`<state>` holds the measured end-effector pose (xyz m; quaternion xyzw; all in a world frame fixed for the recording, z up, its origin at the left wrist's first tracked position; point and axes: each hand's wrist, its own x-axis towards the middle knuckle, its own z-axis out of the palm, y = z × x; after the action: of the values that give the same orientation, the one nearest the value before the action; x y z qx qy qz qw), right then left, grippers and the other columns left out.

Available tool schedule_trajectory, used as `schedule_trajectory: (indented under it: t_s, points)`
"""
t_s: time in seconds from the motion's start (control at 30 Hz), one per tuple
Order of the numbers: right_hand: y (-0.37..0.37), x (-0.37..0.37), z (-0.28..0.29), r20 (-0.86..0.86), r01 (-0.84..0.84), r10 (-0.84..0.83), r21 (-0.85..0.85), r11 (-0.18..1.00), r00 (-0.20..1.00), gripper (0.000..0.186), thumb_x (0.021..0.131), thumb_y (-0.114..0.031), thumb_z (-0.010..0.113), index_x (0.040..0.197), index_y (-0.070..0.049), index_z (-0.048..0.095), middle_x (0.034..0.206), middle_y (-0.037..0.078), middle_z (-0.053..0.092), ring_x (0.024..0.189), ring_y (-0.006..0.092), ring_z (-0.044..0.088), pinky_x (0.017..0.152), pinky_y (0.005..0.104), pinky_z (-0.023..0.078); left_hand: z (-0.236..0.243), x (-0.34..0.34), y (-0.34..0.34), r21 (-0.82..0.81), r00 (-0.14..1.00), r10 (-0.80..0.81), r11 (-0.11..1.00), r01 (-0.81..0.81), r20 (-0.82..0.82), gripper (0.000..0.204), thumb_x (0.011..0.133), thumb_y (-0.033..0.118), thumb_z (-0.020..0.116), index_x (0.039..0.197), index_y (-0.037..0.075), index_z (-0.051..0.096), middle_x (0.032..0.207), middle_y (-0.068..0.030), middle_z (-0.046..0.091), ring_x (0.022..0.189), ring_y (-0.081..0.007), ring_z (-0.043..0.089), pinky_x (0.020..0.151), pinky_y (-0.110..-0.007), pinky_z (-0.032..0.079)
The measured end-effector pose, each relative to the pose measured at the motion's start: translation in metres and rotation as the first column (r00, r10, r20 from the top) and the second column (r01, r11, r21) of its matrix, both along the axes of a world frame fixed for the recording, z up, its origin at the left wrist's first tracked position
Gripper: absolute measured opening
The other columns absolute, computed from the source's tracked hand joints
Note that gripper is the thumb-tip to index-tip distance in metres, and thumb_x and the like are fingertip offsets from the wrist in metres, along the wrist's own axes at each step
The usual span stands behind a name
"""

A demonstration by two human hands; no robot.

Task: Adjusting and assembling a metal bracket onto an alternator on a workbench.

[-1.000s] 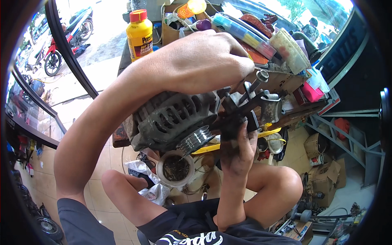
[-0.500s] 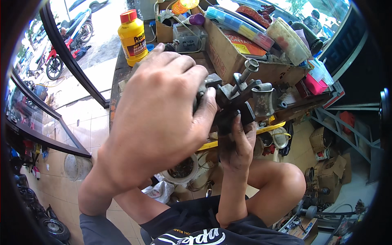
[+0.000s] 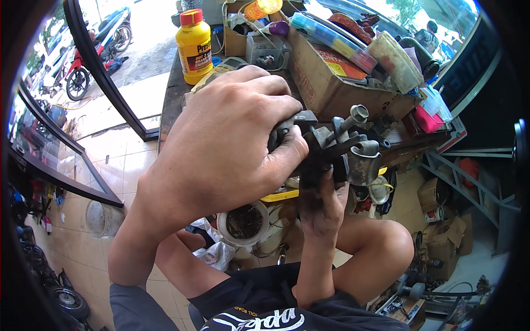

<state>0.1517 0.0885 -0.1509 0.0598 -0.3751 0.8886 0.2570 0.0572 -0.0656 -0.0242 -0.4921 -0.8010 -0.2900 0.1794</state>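
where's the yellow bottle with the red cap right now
In the head view, the yellow bottle stands upright at upper left, on the workbench just beyond the left hand, left of the clear plastic container.

From where I stand, the one view looks steeply down and forward from the person's head, over the lap (image 3: 259,280) toward the bench (image 3: 173,94), the left hand (image 3: 226,129) looming close beneath it; its fisheye sweep reaches from door frame (image 3: 112,83) to cardboard boxes (image 3: 446,238).

metal part (image 3: 318,135) partly hidden by left grip (image 3: 234,132), right grip (image 3: 327,208) partly behind that part, sleeve (image 3: 134,309) cut off below
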Motion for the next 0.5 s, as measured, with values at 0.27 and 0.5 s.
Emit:
schedule_trajectory:
  t_s: [0.27, 0.5]
  points:
    - [-0.004, 0.000, 0.006, 0.026, 0.067, -0.068, 0.051, 0.996, 0.997, 0.061, 0.091, -0.014, 0.068, 0.144, 0.002, 0.044, 0.139, 0.019, 0.057, 0.127, 0.0290, 0.059, 0.111, 0.0446, 0.045, 0.007, -0.006, -0.002, -0.115, 0.995, -0.026, 0.993, 0.014, -0.099, 0.032, 0.078, 0.015, 0.066, 0.101, -0.007, 0.071, 0.102, -0.0193, 0.071, 0.104, -0.0359, 0.065, 0.096, -0.042, 0.052]
    - [-0.016, 0.013, 0.003, 0.091, 0.228, -0.244, 0.152, 0.962, 0.966, 0.065, 0.088, -0.010, 0.072, 0.145, 0.002, 0.044, 0.139, 0.017, 0.056, 0.127, 0.0273, 0.058, 0.110, 0.0422, 0.046, 0.003, 0.003, -0.003, -0.128, 0.983, -0.044, 0.992, 0.021, -0.179, 0.031, 0.075, 0.014, 0.066, 0.098, -0.007, 0.071, 0.103, -0.0191, 0.071, 0.105, -0.0350, 0.067, 0.097, -0.042, 0.052]
